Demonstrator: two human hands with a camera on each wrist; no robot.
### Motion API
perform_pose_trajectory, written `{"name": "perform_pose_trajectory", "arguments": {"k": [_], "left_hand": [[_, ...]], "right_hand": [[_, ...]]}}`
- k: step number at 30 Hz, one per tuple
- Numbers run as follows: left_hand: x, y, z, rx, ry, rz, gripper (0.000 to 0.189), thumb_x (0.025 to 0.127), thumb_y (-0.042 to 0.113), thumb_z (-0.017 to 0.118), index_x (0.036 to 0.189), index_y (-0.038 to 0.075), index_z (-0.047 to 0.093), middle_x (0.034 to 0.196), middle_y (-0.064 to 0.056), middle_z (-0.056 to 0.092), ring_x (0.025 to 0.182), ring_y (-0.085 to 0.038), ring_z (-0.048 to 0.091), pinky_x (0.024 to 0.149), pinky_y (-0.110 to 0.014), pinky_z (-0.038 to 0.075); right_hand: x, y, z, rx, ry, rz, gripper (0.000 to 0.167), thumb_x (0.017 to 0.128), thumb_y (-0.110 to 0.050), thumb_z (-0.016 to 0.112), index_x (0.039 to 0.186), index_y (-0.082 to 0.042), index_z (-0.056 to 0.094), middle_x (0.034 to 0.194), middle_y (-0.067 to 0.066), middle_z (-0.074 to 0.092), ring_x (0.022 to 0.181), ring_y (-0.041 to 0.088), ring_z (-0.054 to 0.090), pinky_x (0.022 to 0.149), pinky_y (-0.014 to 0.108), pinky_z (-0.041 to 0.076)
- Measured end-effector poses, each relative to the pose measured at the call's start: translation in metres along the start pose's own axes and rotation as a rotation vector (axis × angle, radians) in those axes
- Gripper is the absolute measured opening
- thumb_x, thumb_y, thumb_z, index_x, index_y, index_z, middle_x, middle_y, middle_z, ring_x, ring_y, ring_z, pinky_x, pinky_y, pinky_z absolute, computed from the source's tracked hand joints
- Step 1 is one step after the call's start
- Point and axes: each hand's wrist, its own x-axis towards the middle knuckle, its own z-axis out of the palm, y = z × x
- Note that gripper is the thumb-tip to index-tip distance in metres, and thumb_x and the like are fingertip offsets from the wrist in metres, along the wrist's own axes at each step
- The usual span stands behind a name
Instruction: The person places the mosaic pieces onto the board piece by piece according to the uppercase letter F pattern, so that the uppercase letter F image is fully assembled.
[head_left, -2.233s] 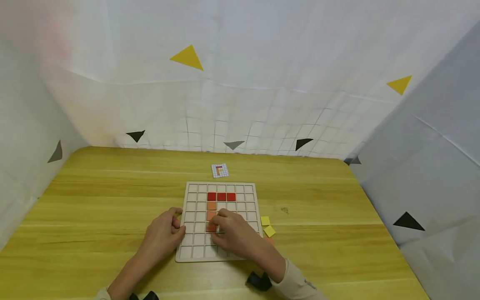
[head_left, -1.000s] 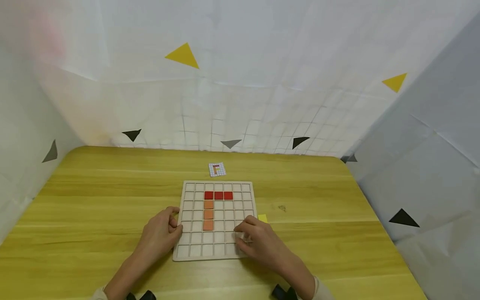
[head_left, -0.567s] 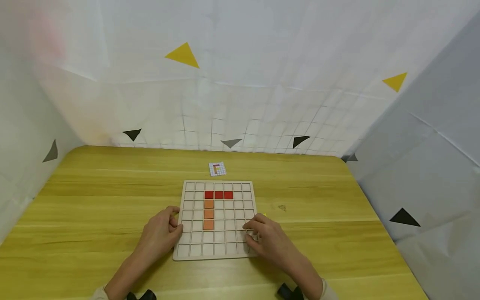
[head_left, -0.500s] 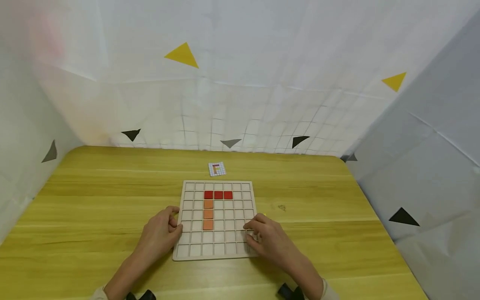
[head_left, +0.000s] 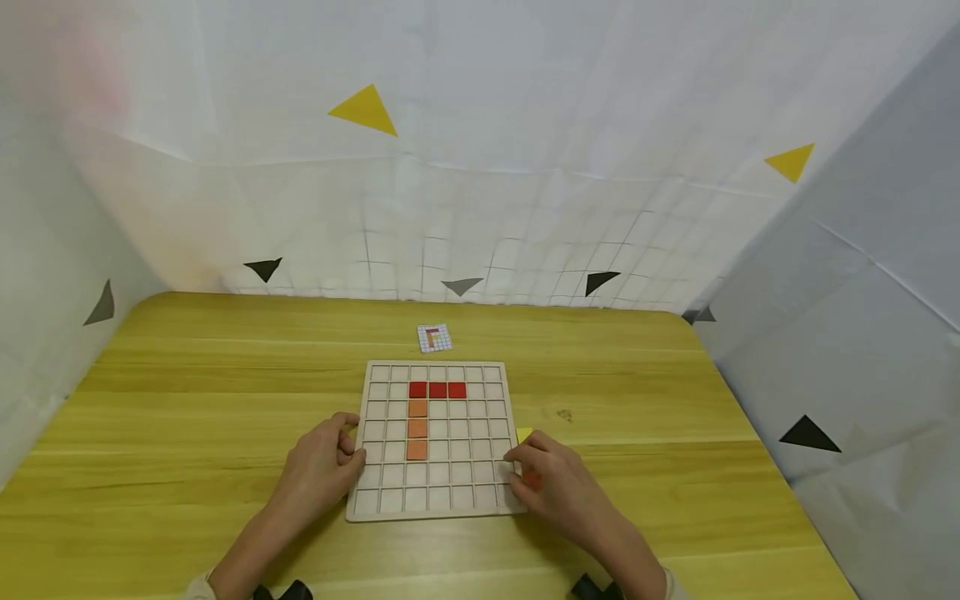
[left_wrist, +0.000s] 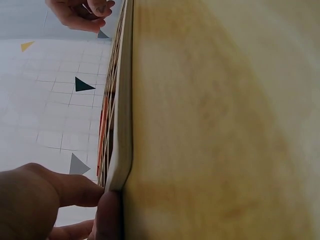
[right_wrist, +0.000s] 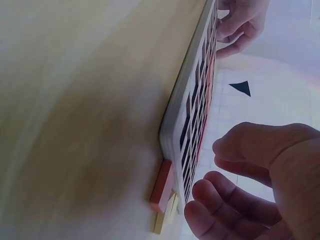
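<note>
A wooden grid board (head_left: 438,500) holds a row of three red tiles (head_left: 437,390) and, below its left end, a column of three orange tiles (head_left: 417,428). My left hand (head_left: 322,462) grips the board's left edge; the left wrist view has the fingertips (left_wrist: 107,212) against its side. Over the board's right edge hovers my right hand (head_left: 566,483), thumb and fingers apart and holding nothing. Beneath it a loose orange tile (head_left: 532,478) shows through the fingers, with a yellow tile (head_left: 523,434) just beyond. The right wrist view shows those loose tiles lying against the board.
A small pattern card (head_left: 435,338) with a coloured figure on a grid lies behind the board. The wooden table (head_left: 225,358) ends at white cloth walls (head_left: 600,100) with yellow, black and grey triangles.
My right hand has let go of the lowest orange tile, which now sits in its cell, and has moved right to the loose tiles. The left hand keeps its place on the board.
</note>
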Motion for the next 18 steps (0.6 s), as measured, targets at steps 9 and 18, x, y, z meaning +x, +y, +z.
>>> {"name": "perform_pose_trajectory", "arguments": {"k": [9, 18], "left_hand": [[-0.0005, 0.0002, -0.0006, 0.004, 0.001, 0.003, 0.043, 0.084, 0.006, 0.071, 0.125, -0.002, 0.061, 0.082, -0.001, 0.057, 0.069, -0.013, 0.054, 0.061, -0.029, 0.044], [-0.0004, -0.0001, -0.0003, 0.007, 0.001, 0.006, 0.043, 0.085, 0.006, 0.070, 0.125, -0.002, 0.061, 0.082, -0.001, 0.057, 0.069, -0.012, 0.054, 0.061, -0.029, 0.044]], "right_hand": [[-0.0049, 0.0049, -0.0027, -0.018, -0.006, 0.032, 0.020, 0.077, -0.002, 0.082, 0.095, -0.006, 0.074, 0.089, 0.000, 0.060, 0.070, 0.009, 0.056, 0.061, 0.021, 0.048], [-0.0101, 0.0081, -0.0062, -0.037, 0.001, 0.052, 0.018, 0.077, -0.001, 0.082, 0.093, -0.006, 0.074, 0.090, 0.000, 0.063, 0.073, 0.011, 0.061, 0.064, 0.025, 0.052]]}}
